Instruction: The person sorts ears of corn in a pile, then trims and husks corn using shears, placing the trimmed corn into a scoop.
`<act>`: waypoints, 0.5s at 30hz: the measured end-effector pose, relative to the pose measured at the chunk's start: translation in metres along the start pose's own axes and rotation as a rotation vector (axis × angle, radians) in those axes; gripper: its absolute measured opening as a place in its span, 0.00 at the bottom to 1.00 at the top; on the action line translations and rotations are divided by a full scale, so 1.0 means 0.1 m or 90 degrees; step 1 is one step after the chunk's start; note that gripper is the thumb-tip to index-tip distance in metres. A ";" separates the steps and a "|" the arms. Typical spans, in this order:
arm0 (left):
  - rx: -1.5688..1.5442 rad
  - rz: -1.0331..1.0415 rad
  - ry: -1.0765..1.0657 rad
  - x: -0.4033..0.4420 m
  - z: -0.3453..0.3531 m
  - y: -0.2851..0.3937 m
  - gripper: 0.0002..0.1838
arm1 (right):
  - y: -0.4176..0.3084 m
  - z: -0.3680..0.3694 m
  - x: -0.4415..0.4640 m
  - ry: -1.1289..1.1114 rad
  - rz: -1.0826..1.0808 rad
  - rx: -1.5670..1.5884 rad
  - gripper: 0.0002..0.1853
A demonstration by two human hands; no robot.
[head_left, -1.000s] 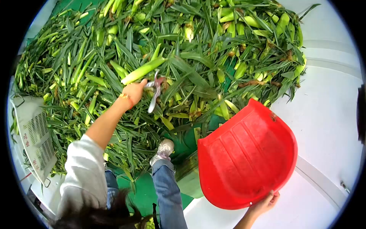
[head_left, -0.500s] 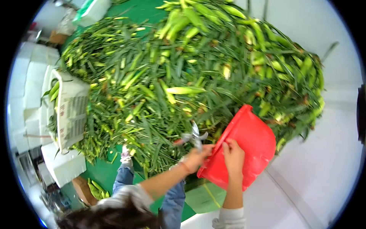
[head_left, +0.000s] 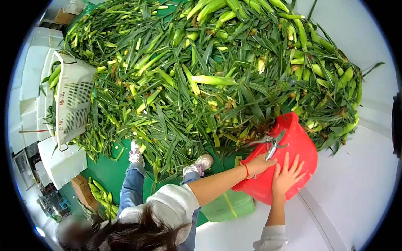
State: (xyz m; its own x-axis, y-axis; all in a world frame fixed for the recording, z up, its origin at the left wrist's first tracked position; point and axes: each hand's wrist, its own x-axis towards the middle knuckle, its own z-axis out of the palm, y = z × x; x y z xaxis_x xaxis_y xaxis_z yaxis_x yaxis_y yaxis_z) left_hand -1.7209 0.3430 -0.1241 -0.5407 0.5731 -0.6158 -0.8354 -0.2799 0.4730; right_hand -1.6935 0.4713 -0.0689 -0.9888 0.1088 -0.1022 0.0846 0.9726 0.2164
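Observation:
My left hand [head_left: 260, 163], with a red band at the wrist, is closed around a pair of pruning shears [head_left: 273, 148]. The blades point up and away, apart from each other, over a red plastic tub [head_left: 302, 147]. Fingers spread, my right hand [head_left: 287, 176] lies flat on the tub's red surface, beside the shears. The tub is tilted and overlaps a green wrapped bundle [head_left: 230, 207]. Beyond the hands spreads a large heap of corn husks and leaves [head_left: 184, 108], with a pale green ear of corn [head_left: 214, 80] lying on it.
A white slatted crate [head_left: 75, 100] with green ears stands at the left, near white foam boxes [head_left: 63, 161]. Several ears [head_left: 102, 196] lie by a cardboard box [head_left: 83, 192]. More unhusked corn [head_left: 213, 10] is piled at the back. A pale wall [head_left: 356, 180] bounds the right.
Both hands and the shears have moved right with the tub, which has turned somewhat. My right hand has gone from bent fingers at the tub to lying spread on it. The view has shifted.

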 end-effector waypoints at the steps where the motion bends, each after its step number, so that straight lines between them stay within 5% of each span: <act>1: 0.048 -0.012 0.045 -0.14 0.01 0.19 0.19 | -0.06 0.00 0.01 0.010 -0.008 -0.012 0.27; 5: -0.040 -0.062 0.170 -0.58 -0.42 0.35 0.17 | -0.68 -0.15 0.07 0.003 -0.069 0.011 0.27; 11: -0.094 0.061 0.314 -1.41 -1.64 0.26 0.13 | -2.08 -0.45 -0.13 0.083 -0.165 0.104 0.25; 15: -0.210 0.036 0.401 -2.66 -2.35 0.54 0.15 | -3.24 -0.69 -0.51 0.070 -0.271 0.209 0.25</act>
State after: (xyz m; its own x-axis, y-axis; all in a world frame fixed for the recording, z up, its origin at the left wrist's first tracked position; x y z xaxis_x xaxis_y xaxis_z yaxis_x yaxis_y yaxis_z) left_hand -1.6452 -0.0057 -0.0828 -0.4552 0.0245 -0.8900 -0.7370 -0.5713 0.3612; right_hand -1.6792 0.1367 -0.0669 -0.9494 -0.3141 -0.0085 -0.3099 0.9406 -0.1385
